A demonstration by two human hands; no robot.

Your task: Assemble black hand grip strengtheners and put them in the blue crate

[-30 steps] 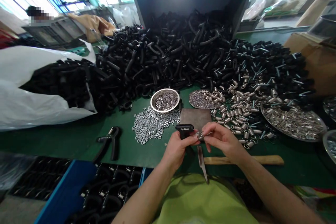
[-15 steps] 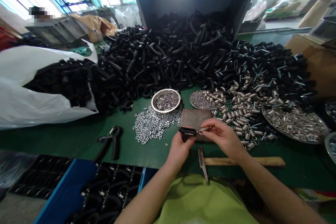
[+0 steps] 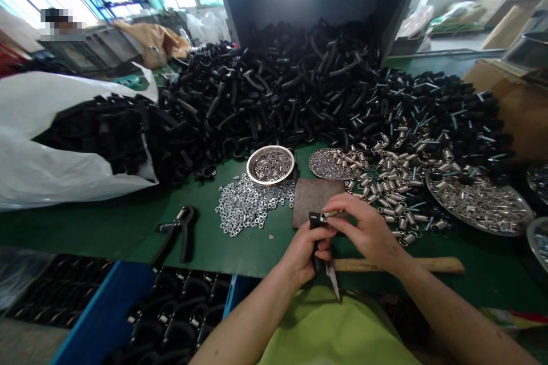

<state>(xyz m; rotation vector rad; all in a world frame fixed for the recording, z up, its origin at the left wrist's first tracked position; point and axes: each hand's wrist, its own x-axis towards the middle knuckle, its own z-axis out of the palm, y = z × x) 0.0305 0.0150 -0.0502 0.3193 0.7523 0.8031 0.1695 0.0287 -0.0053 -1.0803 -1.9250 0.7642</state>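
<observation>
My left hand is closed around a black plastic handle, its end pointing up and away from me. At that end, the thumb and fingers of my right hand pinch a small coil spring, partly hidden by the fingers. Just beyond my hands lies a dark metal block. Below them rests a hammer; its head is partly covered by my left hand and the handle. To the left, an assembled hand grip with a spring lies on the green table.
A bowl of small metal parts stands beside loose nuts. Coil springs are strewn at right, near a tray of metal pins. Black handles pile up behind. A blue crate holds grips at lower left.
My left hand has turned the black handle from lying sideways to upright and brought it slightly right and nearer me. My right hand stays at its end with the spring.
</observation>
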